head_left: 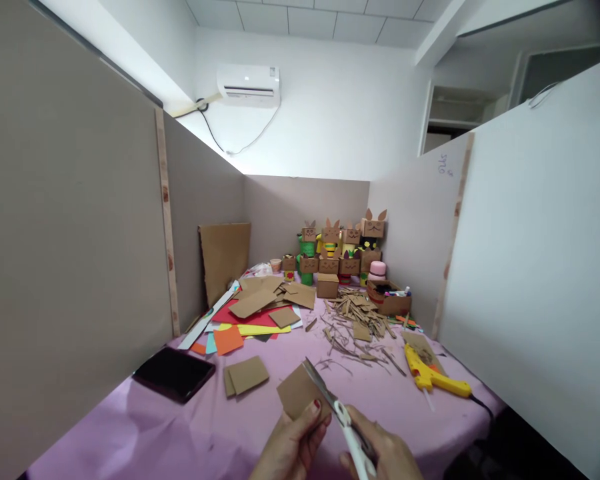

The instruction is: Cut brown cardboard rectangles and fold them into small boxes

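My left hand [297, 443] pinches a square piece of brown cardboard [299, 392] by its lower right part, thumb on top. In my right hand [380, 443] is a pair of scissors [347, 427] with white handles, fingers closed round the grips. The blades lie along the right side of the cardboard, pointing up and away; whether they are parted I cannot tell. Two cut cardboard squares [249, 375] overlap on the pink tablecloth [220, 440], left of my hands.
A black tablet [174, 373] lies at the left. A yellow glue gun [433, 377] with a cord rests at the right. Cardboard scraps [357, 310], coloured paper [229, 340], a small box [327, 286] and several animal-faced cardboard figures [331, 233] stand or lie farther back, between partitions.
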The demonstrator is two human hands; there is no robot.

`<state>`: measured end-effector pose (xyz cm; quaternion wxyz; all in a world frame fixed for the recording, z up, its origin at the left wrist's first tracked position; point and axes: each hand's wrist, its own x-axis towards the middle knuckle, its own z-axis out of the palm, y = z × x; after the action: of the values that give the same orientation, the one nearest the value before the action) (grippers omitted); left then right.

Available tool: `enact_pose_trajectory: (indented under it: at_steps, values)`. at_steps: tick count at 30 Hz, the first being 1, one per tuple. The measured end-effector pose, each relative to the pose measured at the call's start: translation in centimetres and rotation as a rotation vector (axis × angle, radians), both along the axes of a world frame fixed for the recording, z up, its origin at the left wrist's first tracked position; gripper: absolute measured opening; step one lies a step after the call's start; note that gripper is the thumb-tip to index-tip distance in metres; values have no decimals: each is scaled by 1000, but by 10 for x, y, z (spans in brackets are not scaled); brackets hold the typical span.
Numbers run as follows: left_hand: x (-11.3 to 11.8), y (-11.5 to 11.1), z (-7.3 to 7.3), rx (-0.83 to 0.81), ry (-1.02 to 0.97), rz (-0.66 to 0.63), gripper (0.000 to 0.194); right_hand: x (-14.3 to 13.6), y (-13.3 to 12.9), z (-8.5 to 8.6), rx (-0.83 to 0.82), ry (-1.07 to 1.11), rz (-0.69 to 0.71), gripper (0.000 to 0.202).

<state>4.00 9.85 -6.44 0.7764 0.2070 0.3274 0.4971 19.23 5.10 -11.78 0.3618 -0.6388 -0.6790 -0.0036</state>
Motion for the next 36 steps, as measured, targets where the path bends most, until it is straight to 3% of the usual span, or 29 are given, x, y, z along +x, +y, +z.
enact_pose_trajectory:
  at_steps: [7,13,17,21,30,36]
  values:
    - [2,5,-7,3,-32,-5,15,2,5,-2,-60,6,41,50]
    - [5,9,-9,-14,-24,-8,13,1,4,16,-86,76,92,47]
    - [-1,16,-4,3,-8,-59,13,5,-3,32,-161,72,80,51]
    - [-13,21,8,130,-29,-99,23,7,-11,36,-224,5,38,55]
    - [-17,0,22,165,9,-131,32,-2,-22,48,-302,-160,-6,58]
    - [-15,0,19,117,-8,-103,31,-2,-23,52,-304,-160,3,55]
